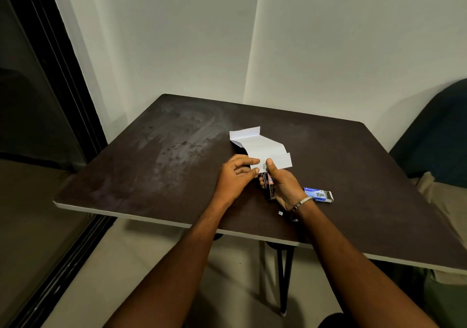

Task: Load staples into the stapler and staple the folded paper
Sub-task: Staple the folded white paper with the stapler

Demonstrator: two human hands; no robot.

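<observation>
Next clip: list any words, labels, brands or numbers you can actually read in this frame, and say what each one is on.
Nothing can be quoted with confidence.
Staple box: white lettering on the blue side, too small and blurred to read.
Stapler: a red and white label, held in the right hand, too blurred to read.
Folded paper: faint marks near the left hand, not legible as text.
Table and wall: no writing visible.

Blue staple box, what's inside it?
The small blue cardboard staple box lies open-ended on the dark brown table. Something pale shows at its mouth; anything deeper is hidden.
</observation>
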